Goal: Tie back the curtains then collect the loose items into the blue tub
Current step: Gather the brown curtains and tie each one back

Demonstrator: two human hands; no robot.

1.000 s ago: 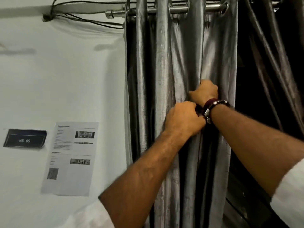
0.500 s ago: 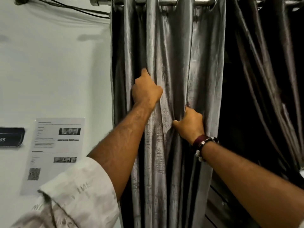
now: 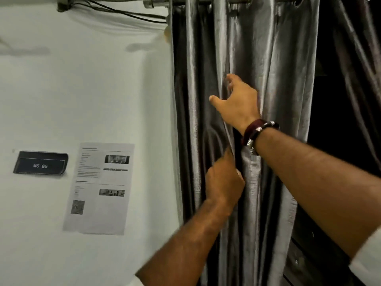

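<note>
White wall fills the left side, with a grey curtain hanging beside it; both arms reach up from the lower edge; the left hand, nearer and lower, has its fingers curled into a fold of the curtain, gripping it; the right hand sits higher against the cloth, thumb spread and fingers loosely bent and blurred, holding nothing that shows; a dark bracelet circles that wrist; the curtain's right edge meets darkness; its shiny folds hang from a metal rod by rings; a printed sheet and a black sign reading WS 05 are on the wall.
</note>
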